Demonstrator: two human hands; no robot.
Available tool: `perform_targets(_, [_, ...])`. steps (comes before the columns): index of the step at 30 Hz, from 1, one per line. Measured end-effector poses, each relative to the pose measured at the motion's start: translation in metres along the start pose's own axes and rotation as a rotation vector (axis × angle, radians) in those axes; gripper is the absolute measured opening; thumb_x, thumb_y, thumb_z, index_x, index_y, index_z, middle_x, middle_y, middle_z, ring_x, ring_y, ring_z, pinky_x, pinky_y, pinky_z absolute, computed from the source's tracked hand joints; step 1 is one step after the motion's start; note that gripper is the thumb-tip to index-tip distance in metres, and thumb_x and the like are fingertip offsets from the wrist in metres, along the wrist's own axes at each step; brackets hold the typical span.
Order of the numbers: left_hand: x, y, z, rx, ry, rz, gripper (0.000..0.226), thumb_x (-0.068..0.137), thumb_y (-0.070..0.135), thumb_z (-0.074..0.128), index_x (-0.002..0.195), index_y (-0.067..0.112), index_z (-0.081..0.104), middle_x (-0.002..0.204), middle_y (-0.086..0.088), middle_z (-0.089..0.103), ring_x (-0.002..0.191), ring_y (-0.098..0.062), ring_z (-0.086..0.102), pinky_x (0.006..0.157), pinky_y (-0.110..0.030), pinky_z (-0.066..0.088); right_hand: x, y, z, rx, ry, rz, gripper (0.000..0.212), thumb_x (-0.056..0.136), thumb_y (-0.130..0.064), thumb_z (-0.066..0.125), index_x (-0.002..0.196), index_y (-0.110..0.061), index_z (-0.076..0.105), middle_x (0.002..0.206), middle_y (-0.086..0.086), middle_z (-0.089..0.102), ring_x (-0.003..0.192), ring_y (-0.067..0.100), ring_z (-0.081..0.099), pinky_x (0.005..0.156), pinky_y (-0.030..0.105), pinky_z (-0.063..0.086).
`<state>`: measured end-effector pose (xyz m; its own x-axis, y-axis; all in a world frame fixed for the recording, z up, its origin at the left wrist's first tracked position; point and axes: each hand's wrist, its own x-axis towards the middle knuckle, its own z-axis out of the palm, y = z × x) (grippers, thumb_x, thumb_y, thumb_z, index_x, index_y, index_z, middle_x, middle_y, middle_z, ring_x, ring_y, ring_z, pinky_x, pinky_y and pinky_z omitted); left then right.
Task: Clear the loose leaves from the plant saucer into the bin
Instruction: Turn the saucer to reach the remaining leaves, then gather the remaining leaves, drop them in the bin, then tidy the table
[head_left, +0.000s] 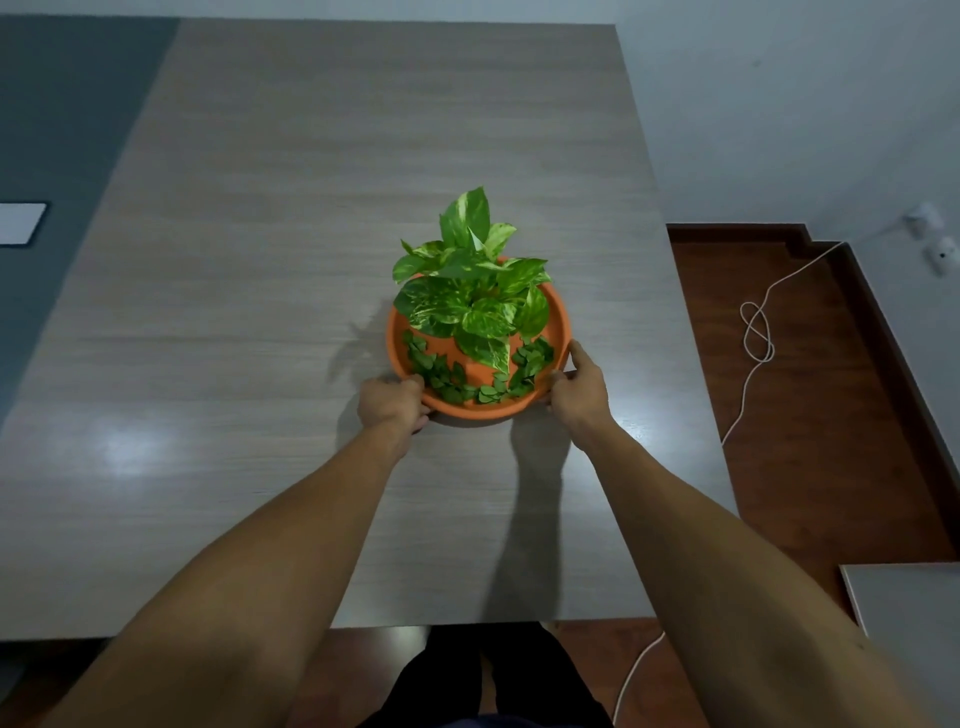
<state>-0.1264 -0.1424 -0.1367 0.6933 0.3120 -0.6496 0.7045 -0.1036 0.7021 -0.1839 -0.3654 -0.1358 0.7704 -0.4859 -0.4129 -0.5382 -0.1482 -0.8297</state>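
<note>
An orange plant saucer (560, 322) sits on the grey wooden table (311, 260), with an orange pot (475, 366) and a variegated green plant (470, 280) standing in it. Several small loose dark green leaves (441, 376) lie in the saucer around the front of the pot. My left hand (390, 402) grips the saucer's front-left rim. My right hand (577, 387) grips its front-right rim, thumb on top of the edge. No bin is in view.
The table's right edge runs close to the saucer; beyond it lies dark wooden floor (810, 395) with a white cable (756, 332). A second light surface (909, 613) shows at the lower right. A white panel (21, 222) sits at the far left.
</note>
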Motion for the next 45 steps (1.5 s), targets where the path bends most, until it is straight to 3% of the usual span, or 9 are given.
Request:
perform_targets(5, [-0.007,0.006,-0.010,0.677,0.147,0.631,0.047,0.079,0.035,0.067,0.116,0.011,0.052,0.121,-0.011,0.050,0.111,-0.031,0.052,0.092,-0.045,0.047,-0.007,-0.009,-0.003,-0.519,0.181,-0.326,0.037,0.093,-0.013,0.051,0.129,-0.008,0.055,0.131,0.018,0.052,0.117,0.036,0.053,0.097,0.048,0.046])
perform_targets(9, [0.009,0.014,-0.008,1.079,0.019,0.871,0.061,0.080,0.050,0.060,0.130,0.017,0.051,0.145,-0.010,0.044,0.134,-0.034,0.039,0.107,-0.048,0.033,0.006,-0.023,-0.003,-0.887,-0.018,-0.528,0.031,0.091,-0.016,0.050,0.120,-0.009,0.061,0.132,0.012,0.056,0.123,0.036,0.050,0.099,0.046,0.035])
perform_targets(13, [0.022,0.028,0.003,1.232,-0.081,0.894,0.076,0.081,0.061,0.049,0.146,0.023,0.036,0.159,-0.003,0.030,0.151,-0.025,0.014,0.120,-0.049,0.012,0.030,-0.030,0.004,-1.033,-0.219,-0.546,0.045,0.089,-0.025,0.044,0.130,-0.016,0.061,0.132,0.012,0.056,0.123,0.038,0.053,0.102,0.046,0.038])
perform_targets(16, [0.028,0.035,0.009,1.305,-0.093,0.870,0.073,0.082,0.064,0.040,0.145,0.026,0.038,0.156,-0.001,0.034,0.150,-0.023,0.015,0.121,-0.052,0.006,0.046,-0.031,0.010,-0.982,-0.278,-0.597,0.063,0.088,-0.025,0.038,0.148,-0.010,0.046,0.148,0.020,0.049,0.127,0.043,0.053,0.102,0.051,0.049])
perform_targets(22, [0.024,0.032,0.013,1.325,-0.130,0.846,0.064,0.079,0.065,0.040,0.130,0.028,0.050,0.141,-0.001,0.048,0.137,-0.025,0.035,0.112,-0.052,0.020,0.043,-0.034,0.015,-1.121,-0.370,-0.540,0.064,0.082,-0.025,0.033,0.138,-0.002,0.054,0.144,0.026,0.050,0.126,0.048,0.047,0.109,0.054,0.042])
perform_targets(26, [0.012,0.030,0.012,1.353,-0.155,0.869,0.067,0.075,0.068,0.045,0.130,0.031,0.048,0.134,-0.004,0.053,0.126,-0.029,0.048,0.102,-0.048,0.029,0.036,-0.022,0.025,-1.176,-0.442,-0.465,0.066,0.084,-0.037,0.015,0.115,-0.004,0.063,0.117,0.023,0.063,0.107,0.041,0.053,0.096,0.048,0.042])
perform_targets(33, [-0.006,0.028,0.013,1.422,-0.269,0.817,0.075,0.072,0.066,0.051,0.140,0.036,0.040,0.143,-0.012,0.046,0.129,-0.037,0.045,0.107,-0.048,0.032,0.015,-0.020,0.042,-1.108,-0.432,-0.440,0.095,0.071,-0.071,0.029,0.151,-0.022,0.039,0.141,0.020,0.050,0.123,0.042,0.044,0.104,0.049,0.041])
perform_targets(37, [-0.006,0.032,0.016,1.367,-0.313,0.761,0.069,0.073,0.056,0.062,0.137,0.037,0.047,0.144,-0.010,0.042,0.131,-0.036,0.040,0.108,-0.046,0.037,0.002,-0.029,0.046,-0.967,-0.337,-0.398,0.077,0.085,-0.046,0.070,0.152,-0.021,0.041,0.144,0.018,0.042,0.126,0.042,0.040,0.102,0.050,0.045])
perform_targets(45, [-0.008,0.022,0.022,1.286,-0.350,0.851,0.039,0.080,0.016,0.060,0.117,0.024,0.069,0.127,-0.012,0.056,0.116,-0.039,0.052,0.095,-0.045,0.050,-0.002,-0.007,0.060,-0.876,-0.246,-0.565,0.037,0.097,-0.024,0.055,0.132,-0.016,0.064,0.139,0.016,0.057,0.118,0.042,0.052,0.089,0.044,0.051])
